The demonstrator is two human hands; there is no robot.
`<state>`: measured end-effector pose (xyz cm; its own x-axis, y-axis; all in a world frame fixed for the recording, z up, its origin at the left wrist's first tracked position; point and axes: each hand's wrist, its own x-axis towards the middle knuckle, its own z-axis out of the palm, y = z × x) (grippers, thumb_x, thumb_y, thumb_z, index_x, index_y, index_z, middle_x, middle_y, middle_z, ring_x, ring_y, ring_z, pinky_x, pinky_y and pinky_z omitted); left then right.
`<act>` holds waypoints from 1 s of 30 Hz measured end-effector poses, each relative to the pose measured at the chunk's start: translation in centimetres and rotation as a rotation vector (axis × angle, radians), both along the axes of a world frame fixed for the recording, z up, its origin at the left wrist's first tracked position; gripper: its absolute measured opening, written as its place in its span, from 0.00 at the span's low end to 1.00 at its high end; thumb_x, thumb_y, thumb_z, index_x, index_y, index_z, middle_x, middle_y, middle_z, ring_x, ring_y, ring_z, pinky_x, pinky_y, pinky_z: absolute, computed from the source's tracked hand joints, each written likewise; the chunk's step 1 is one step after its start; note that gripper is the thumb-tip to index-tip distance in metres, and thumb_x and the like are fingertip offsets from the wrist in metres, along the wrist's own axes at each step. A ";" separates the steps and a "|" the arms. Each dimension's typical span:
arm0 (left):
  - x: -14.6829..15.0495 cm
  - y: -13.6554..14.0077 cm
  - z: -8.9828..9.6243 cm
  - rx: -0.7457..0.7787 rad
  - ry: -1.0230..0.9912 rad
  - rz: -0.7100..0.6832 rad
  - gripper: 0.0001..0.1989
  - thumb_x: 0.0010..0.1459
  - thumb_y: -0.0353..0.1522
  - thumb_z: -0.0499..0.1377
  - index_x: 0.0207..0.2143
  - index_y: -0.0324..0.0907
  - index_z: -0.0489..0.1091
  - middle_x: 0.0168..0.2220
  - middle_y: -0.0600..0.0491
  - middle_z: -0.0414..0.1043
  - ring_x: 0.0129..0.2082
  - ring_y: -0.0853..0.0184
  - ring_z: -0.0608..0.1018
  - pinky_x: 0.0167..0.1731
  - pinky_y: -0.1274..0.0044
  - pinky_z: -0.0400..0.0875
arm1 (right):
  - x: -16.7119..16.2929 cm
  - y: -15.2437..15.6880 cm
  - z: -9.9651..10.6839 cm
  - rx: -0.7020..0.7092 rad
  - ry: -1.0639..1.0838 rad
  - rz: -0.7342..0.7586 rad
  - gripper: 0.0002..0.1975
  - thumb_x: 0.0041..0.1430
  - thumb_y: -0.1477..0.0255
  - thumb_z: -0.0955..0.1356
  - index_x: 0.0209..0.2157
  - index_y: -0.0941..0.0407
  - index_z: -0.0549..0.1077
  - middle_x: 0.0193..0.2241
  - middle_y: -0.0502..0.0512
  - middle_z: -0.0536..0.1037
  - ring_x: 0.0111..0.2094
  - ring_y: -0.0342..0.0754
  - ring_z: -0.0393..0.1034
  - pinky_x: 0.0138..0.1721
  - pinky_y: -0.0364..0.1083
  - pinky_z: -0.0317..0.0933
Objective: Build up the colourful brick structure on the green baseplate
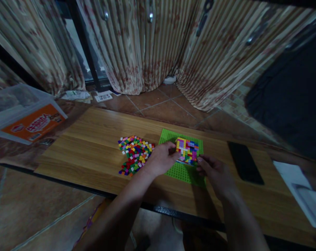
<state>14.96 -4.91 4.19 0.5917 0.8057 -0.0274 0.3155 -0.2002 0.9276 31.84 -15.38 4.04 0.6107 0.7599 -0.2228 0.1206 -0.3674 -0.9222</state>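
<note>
A multicoloured block of small toy bricks (187, 150) sits over a green studded baseplate (182, 173) on the wooden table. From the left, my left hand (163, 157) grips the block, with thumb and forefinger at its left edge. My right hand (214, 170) has its fingers bent together at the block's lower right corner, the fingertips against it. Any single brick between those fingertips is too small to make out. Left of the baseplate, a loose pile of small coloured bricks (137, 151) lies close to my left hand, partly behind the wrist.
A dark flat phone-like slab (245, 163) lies on the table (82, 139) at the right, with white papers (293, 177) beyond it. A clear plastic tub with an orange label (33, 122) stands at the left. Striped curtains (137, 45) hang behind the table.
</note>
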 end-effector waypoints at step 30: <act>0.1 -0.5 -0.3 -0.055 0.022 0.016 0.16 0.55 0.39 0.58 0.42 0.39 0.72 0.28 0.52 0.75 0.26 0.67 0.74 0.26 0.77 0.66 | -1.0 0.8 0.7 0.103 -0.516 -0.267 0.20 0.56 0.58 0.66 0.37 0.61 0.77 0.28 0.60 0.79 0.28 0.52 0.73 0.29 0.47 0.63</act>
